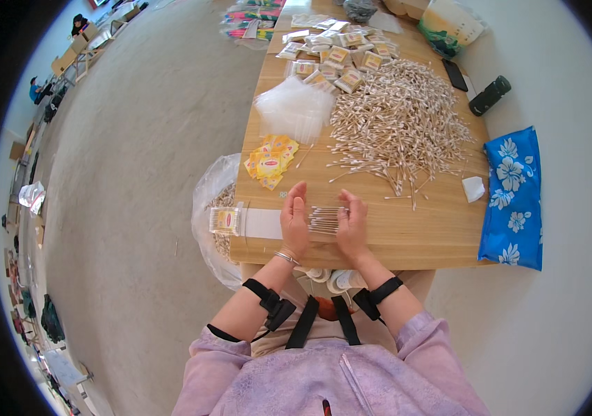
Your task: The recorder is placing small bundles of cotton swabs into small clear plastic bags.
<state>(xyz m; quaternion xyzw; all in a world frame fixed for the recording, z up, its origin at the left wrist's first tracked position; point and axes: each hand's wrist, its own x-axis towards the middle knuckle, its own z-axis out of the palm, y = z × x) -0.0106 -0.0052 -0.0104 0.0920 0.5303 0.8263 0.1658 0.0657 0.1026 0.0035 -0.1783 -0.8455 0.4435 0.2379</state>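
Cotton swabs (pixel 403 121) on wooden table (pixel 424 239), white wall (pixel 559 90), grey floor (pixel 143 139).

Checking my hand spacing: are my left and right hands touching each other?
Apart: the head view plainly shows a gap between the left hand and right hand, with cotton swabs in it.

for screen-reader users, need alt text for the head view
The left hand and right hand flank a row of cotton swabs near the front of a wooden table. Beyond lie a swab heap, plastic bags, yellow cards and filled packs; a blue packet is at right.
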